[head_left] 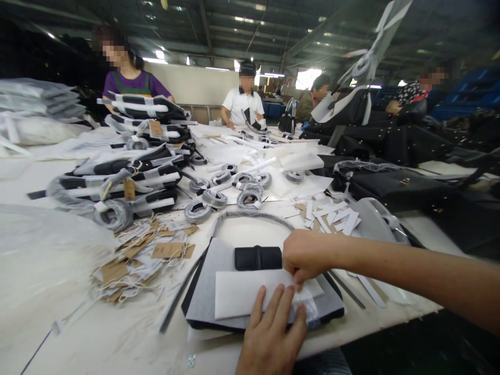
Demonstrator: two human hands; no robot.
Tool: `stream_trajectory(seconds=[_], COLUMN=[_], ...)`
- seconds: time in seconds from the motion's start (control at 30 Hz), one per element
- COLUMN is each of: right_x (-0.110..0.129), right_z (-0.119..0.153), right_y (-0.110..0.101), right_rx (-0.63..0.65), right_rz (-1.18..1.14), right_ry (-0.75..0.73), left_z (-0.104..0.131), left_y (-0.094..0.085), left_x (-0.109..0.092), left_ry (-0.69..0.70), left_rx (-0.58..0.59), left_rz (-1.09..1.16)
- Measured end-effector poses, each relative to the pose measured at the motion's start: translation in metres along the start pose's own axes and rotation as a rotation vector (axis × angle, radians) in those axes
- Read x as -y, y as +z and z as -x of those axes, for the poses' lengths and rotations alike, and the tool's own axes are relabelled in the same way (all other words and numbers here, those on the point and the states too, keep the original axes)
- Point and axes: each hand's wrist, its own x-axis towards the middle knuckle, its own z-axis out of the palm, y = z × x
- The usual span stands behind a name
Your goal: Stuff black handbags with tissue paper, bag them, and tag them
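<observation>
A black handbag [330,312] lies flat at the table's front edge, its wrapped handle [253,214] arching away from me. Grey-white tissue [203,281] covers most of it, leaving a black flap or strap piece [258,258] showing. On the tissue rests a white foam sheet [238,297]. My left hand [273,333] is spread flat on the foam's lower part, fingers apart. Closed fingers of my right hand [307,258] press at the foam's right end, beside a clear plastic piece [307,307]; whatever they pinch is hidden.
Tags with strings [144,255] lie left, below stacked wrapped bags [128,179]. Coiled wrapped straps [250,199] sit beyond the handle. Paper strips [336,216] and black bags [398,187] are at the right. Several people stand around the table, including a person in white [244,104].
</observation>
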Motion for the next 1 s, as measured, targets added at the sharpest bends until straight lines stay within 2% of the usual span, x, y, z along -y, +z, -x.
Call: stream_trajectory(seconds=[0.13,0.27,0.33,0.43,0.63,0.7,0.77,0.87,0.93,1.0], right_x=[0.002,-0.006,-0.013,-0.026,-0.055,-0.064,-0.069,-0.064,-0.053,-0.042], right_z=[-0.015,-0.033,-0.04,-0.044,-0.048,-0.045,-0.037,-0.015,-0.001,0.007], right_y=[-0.004,-0.005,-0.005,-0.001,0.007,0.005,0.002,0.004,0.013,0.027], right_rx=[0.076,0.249,0.292,0.312,0.257,0.183,0.055,-0.116,-0.136,-0.102], right_rz=[0.098,0.175,0.218,0.118,-0.121,-0.157,-0.179,-0.234,-0.295,-0.33], right_ry=[0.018,0.069,0.086,0.15,0.324,0.355,0.391,0.396,0.33,0.278], left_z=[0.0,0.0,-0.001,-0.003,-0.009,-0.01,-0.011,-0.009,-0.007,-0.004], left_y=[0.006,0.013,0.015,0.017,0.013,0.01,0.01,0.012,0.016,0.021], left_x=[0.0,-0.001,-0.002,-0.003,-0.002,-0.002,-0.002,-0.003,-0.004,-0.004], left_ry=[0.051,0.028,0.011,0.001,0.006,0.02,0.031,0.024,0.02,0.024], left_rx=[-0.014,-0.102,-0.142,-0.18,-0.208,-0.206,-0.207,-0.246,-0.259,-0.25], left_rz=[-0.004,0.02,0.023,0.017,0.011,0.007,0.001,-0.003,-0.004,-0.002])
